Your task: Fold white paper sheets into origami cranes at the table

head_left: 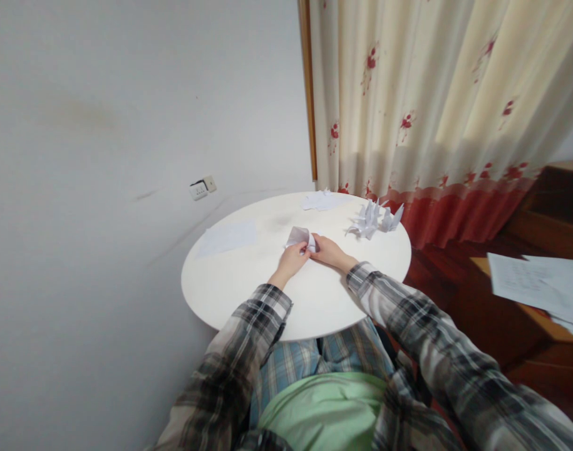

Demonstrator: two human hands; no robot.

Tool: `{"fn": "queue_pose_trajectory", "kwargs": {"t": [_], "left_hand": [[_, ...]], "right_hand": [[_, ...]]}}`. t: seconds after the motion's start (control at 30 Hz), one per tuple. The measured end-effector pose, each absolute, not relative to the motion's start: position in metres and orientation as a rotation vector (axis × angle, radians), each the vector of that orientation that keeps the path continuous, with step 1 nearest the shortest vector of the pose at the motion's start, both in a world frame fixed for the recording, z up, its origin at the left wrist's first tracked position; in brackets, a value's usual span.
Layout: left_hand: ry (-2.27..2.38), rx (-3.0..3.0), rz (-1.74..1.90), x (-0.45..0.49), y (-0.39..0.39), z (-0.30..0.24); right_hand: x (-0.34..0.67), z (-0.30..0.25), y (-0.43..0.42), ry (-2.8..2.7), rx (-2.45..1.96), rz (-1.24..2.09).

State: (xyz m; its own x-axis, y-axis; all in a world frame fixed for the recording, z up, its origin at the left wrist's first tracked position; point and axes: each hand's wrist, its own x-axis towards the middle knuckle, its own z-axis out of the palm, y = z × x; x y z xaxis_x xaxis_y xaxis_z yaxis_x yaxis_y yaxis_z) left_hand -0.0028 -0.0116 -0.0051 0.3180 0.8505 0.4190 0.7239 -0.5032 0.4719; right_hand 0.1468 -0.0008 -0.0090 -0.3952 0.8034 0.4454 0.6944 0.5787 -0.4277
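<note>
A small folded piece of white paper (299, 237) lies on the round white table (248, 294), near its middle. My left hand (294, 255) pinches its near edge with closed fingers. My right hand (324, 248) presses and grips the same paper from the right side, its fingers closed on it. Both hands touch each other over the paper. Both forearms wear plaid sleeves.
A flat white sheet (227, 238) lies on the table's left part. Several folded paper cranes (373, 220) stand at the far right, and more white paper (321, 200) lies at the far edge. Loose sheets (540, 283) rest on brown furniture at right. A wall and curtain stand behind.
</note>
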Motion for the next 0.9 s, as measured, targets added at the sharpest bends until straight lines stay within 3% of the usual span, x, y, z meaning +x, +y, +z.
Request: {"fn": "queue_pose_trajectory", "kwargs": {"t": [0.9], "left_hand": [[1.503,2.396,0.921,-0.0091,-0.0025,-0.0097]], "right_hand": [[0.1475,-0.0057,-0.0035,-2.209,-1.323,0.252]]}}
